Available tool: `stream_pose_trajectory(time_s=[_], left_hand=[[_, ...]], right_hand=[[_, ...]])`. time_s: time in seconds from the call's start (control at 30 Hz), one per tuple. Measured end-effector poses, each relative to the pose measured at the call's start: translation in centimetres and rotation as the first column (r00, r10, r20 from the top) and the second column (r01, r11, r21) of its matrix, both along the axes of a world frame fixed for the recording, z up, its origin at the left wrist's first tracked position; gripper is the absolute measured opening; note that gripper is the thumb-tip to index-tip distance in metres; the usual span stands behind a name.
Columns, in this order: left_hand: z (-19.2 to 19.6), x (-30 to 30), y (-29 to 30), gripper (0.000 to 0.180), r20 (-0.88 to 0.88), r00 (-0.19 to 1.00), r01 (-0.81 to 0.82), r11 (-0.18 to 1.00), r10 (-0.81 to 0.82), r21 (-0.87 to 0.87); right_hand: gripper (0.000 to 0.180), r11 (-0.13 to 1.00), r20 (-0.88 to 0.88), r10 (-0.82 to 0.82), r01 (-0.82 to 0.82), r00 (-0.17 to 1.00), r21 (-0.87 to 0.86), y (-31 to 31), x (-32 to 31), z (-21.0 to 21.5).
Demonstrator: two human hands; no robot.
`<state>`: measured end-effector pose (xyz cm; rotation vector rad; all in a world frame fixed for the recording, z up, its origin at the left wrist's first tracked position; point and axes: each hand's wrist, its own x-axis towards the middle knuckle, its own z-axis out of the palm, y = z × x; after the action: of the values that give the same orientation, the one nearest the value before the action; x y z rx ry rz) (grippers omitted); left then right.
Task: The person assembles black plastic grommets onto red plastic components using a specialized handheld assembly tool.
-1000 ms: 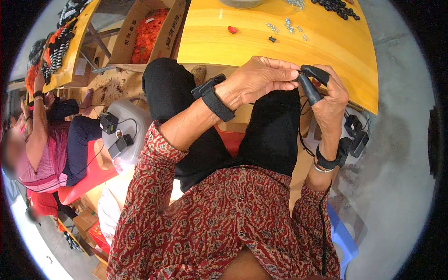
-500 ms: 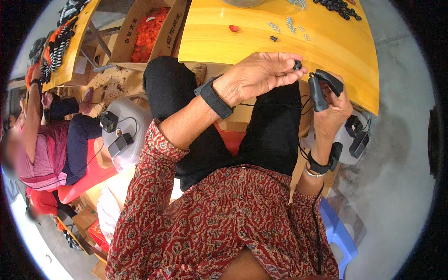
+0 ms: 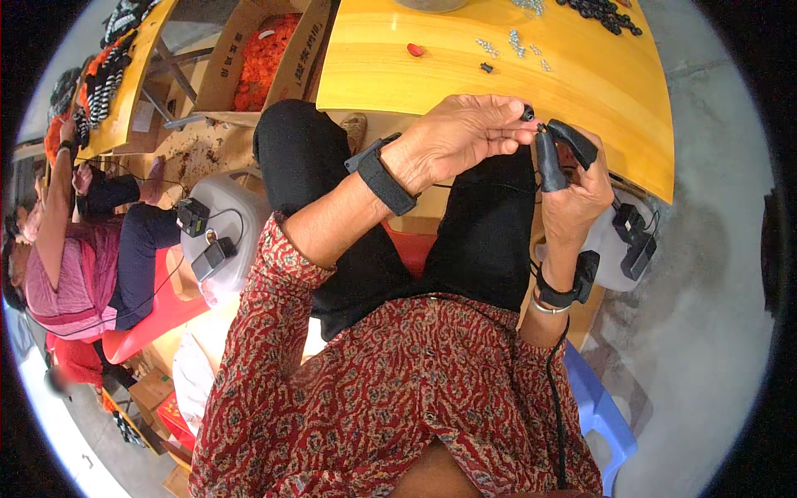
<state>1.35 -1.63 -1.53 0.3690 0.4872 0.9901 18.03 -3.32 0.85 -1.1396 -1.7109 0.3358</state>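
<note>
Just over the near edge of the yellow table [image 3: 374,83], my left hand [image 3: 469,137] pinches a small black round piece [image 3: 528,113] between thumb and fingers. My right hand [image 3: 581,191] is closed round black-handled pliers [image 3: 550,162], whose two thick handles stand apart. The small tip of the pliers points at my left fingertips, close by the black piece. Whether the tip touches that piece I cannot tell. Another small black piece [image 3: 486,67] and a red piece [image 3: 414,50] lie on the table.
Small silver metal parts [image 3: 516,43] and a heap of black pieces [image 3: 602,17] lie on the table, near a metal bowl [image 3: 432,3]. A cardboard box [image 3: 217,79] of orange pieces stands left. Another person [image 3: 75,266] sits far left. A blue stool [image 3: 602,415] stands right.
My right hand has shifted slightly left with the pliers, bringing their tip nearer to the black piece. My left hand has barely moved.
</note>
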Motion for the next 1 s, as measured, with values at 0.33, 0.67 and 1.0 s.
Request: stream_pose_trajectory(time_s=[0.33,0.67,1.0], left_hand=[[0.2,-0.1,-0.3,0.026,0.201,0.979,0.047,0.995,-0.03,-0.083],[-0.2,0.0,-0.4,0.028,0.071,0.997,0.012,1.0,-0.013,0.02],[-0.3,0.1,-0.5,0.028,-0.03,1.0,0.002,0.998,0.0,0.056]], right_hand=[[0.021,0.999,-0.011,0.014,-0.014,1.0,-0.04,-0.4,-0.4,1.2],[0.02,1.0,0.01,0.018,-0.018,1.0,-0.01,0.1,-0.2,0.9],[0.022,0.998,0.029,0.025,-0.023,0.999,-0.064,-0.3,-0.1,1.0]])
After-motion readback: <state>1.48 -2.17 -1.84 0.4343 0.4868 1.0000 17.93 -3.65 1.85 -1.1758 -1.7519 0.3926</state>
